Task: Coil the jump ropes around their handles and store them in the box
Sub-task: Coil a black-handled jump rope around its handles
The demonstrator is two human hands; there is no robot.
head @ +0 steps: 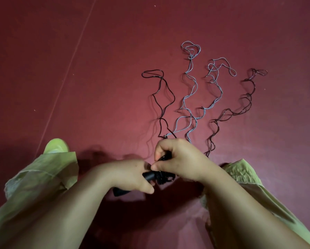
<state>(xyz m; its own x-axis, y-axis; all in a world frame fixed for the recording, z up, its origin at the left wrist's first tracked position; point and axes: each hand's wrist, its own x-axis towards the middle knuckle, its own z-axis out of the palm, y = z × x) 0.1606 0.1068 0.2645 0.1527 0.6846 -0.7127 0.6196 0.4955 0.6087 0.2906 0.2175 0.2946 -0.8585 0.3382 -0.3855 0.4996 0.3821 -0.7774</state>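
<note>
My left hand [132, 175] grips a pair of black jump-rope handles [122, 192], held low over the floor. Pinched in my right hand [179, 159] is the black rope [164, 103] right at the handles, where a few turns of it are bunched [162, 177]. The rest of that rope trails away across the floor in wavy loops. Two grey ropes [191, 83] [218, 90] and a dark red rope [247, 97] lie stretched out beside it; their handles are hidden behind my right hand and arm. No box is in view.
The floor is a dark red mat [114, 69] with a thin seam line [68, 69] running diagonally on the left. My legs in light green trousers [43, 177] and a yellow-green shoe [56, 145] frame the hands.
</note>
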